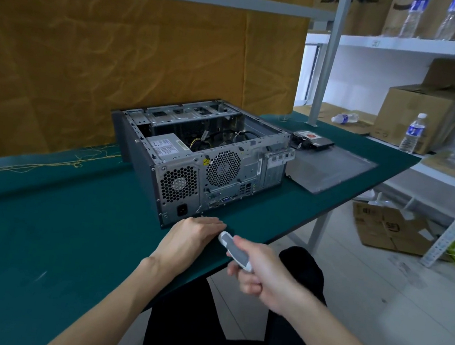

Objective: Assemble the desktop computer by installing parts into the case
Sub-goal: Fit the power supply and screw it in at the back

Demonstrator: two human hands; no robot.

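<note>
Computer case (202,157): metal, lying on its side on the green table (41,235), open side up, back panel with two fan grilles and ports facing the person. Inside: a power supply (164,144) at the near left corner, loose cables (225,137) behind it, drive bays along the far edge.

Side panel (333,168): grey, flat on the table just right of the case. A drive (314,140) with a red-and-white label sits at the panel's far end, near the case's back right corner.

Left hand (192,235): palm down, fingers straight and together, resting on the table edge just in front of the case's near corner.

Right hand (259,273): fingers curled round a screwdriver handle (235,249), grey and white, its rounded end pointing toward the left hand's fingertips. The tip is hidden.

Surroundings: orange cloth (120,58) behind the table; white shelves (436,47) at right carrying cardboard boxes (417,112) and water bottles (413,133); flattened cardboard (385,227) on the floor.
</note>
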